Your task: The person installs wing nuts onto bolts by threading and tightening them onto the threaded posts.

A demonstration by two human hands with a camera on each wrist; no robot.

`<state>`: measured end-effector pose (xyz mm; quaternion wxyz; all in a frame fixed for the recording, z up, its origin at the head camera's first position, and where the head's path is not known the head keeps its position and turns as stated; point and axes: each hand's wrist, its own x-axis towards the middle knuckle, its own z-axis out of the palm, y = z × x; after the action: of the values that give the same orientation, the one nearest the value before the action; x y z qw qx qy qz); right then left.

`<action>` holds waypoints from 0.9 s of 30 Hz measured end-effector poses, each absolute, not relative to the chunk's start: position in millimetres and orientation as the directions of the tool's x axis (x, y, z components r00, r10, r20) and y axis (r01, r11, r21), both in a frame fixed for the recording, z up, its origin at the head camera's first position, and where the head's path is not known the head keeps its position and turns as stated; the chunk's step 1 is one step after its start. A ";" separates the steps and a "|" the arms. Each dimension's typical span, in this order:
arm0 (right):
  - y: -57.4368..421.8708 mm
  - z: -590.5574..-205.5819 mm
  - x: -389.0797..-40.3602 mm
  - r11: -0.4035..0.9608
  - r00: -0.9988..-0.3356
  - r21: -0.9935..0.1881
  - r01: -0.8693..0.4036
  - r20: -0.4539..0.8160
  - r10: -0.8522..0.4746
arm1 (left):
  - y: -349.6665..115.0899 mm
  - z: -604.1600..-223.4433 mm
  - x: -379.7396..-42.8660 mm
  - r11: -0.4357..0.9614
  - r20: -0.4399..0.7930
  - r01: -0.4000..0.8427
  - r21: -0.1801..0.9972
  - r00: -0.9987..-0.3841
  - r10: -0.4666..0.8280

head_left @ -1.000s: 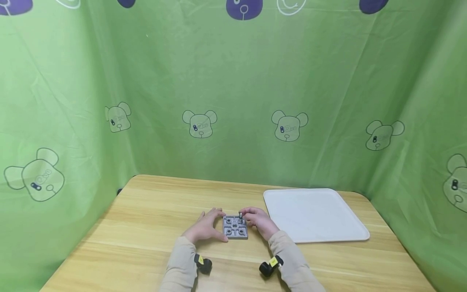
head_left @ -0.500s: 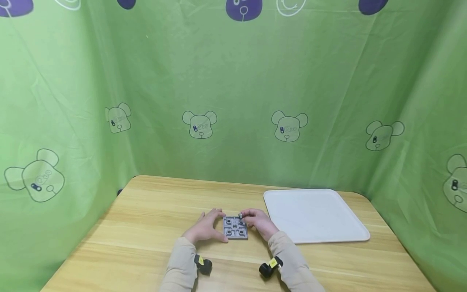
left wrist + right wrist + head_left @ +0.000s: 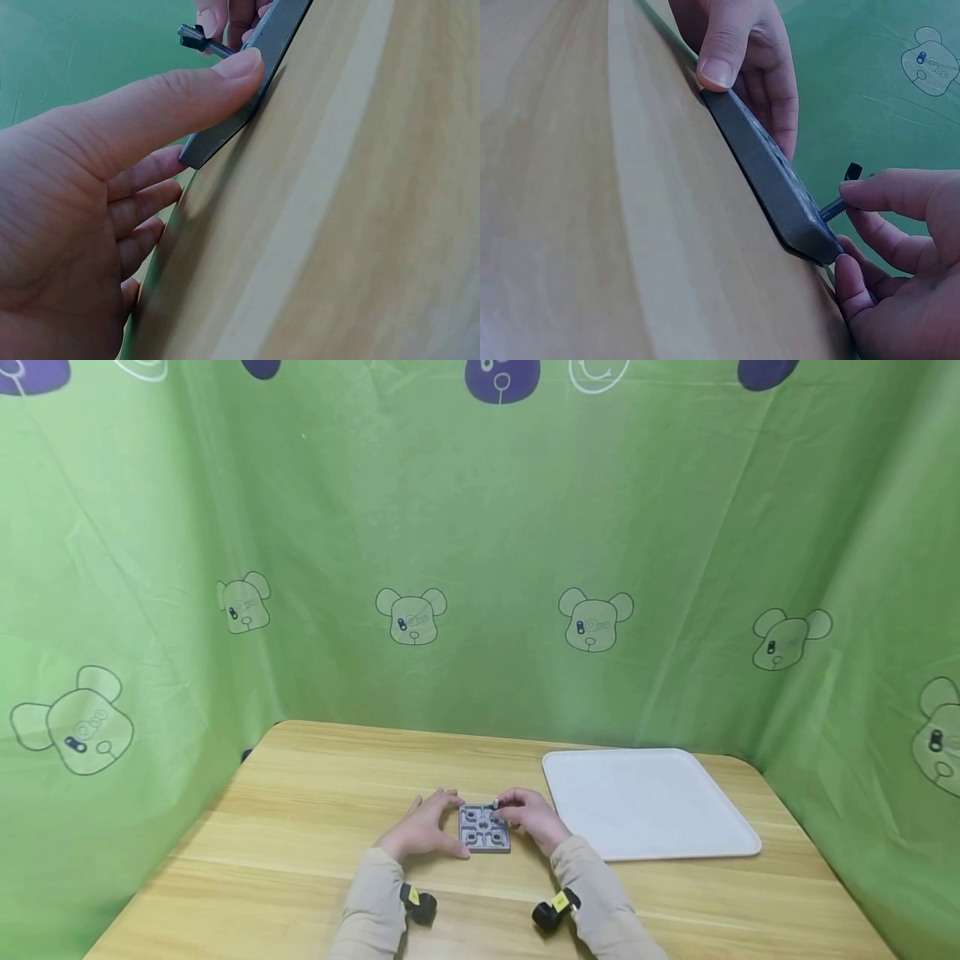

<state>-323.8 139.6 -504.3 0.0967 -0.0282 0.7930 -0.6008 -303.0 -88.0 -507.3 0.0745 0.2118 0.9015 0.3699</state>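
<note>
A square grey plate (image 3: 483,837) with recessed holes lies flat on the table. My left hand (image 3: 423,827) holds its left side, with the thumb at the near corner and the index finger at the far one. From the plate's far right corner rises a threaded bolt (image 3: 834,208). On the bolt sits a small black wing nut (image 3: 853,172), pinched between the thumb and index finger of my right hand (image 3: 531,814). In the right wrist view, other fingers of that hand touch the plate's end. The left wrist view shows the bolt's threaded tip above the nut.
To the right, a white tray (image 3: 652,810) lies on the wooden table (image 3: 330,777), close beside my right hand. A green curtain (image 3: 480,693) with bear heads hangs round the back and sides. Each sleeve carries a small black wrist camera (image 3: 551,914).
My right thumb and index finger have shifted slightly at the bolt. Its pale tip now shows above the dark nut, where dark was uppermost a second ago. Left hand and plate stay put.
</note>
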 end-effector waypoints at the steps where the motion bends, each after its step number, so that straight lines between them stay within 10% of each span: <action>1: 139.4 -503.9 -323.3 0.277 -0.980 -0.958 0.071 -0.119 -0.161 | -88.0 -507.1 -302.9 0.637 0.022 0.327 0.698 -0.899 0.437; 27: 140.8 -504.8 -327.5 0.083 -0.978 -0.989 0.121 -0.133 -0.158 | -87.8 -508.2 -303.7 0.632 0.027 0.325 0.703 -0.901 0.433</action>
<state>-327.5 140.8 -504.8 0.1031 -0.0128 0.7286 -0.6770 -303.7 -87.8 -508.2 0.0721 0.2104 0.9005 0.3736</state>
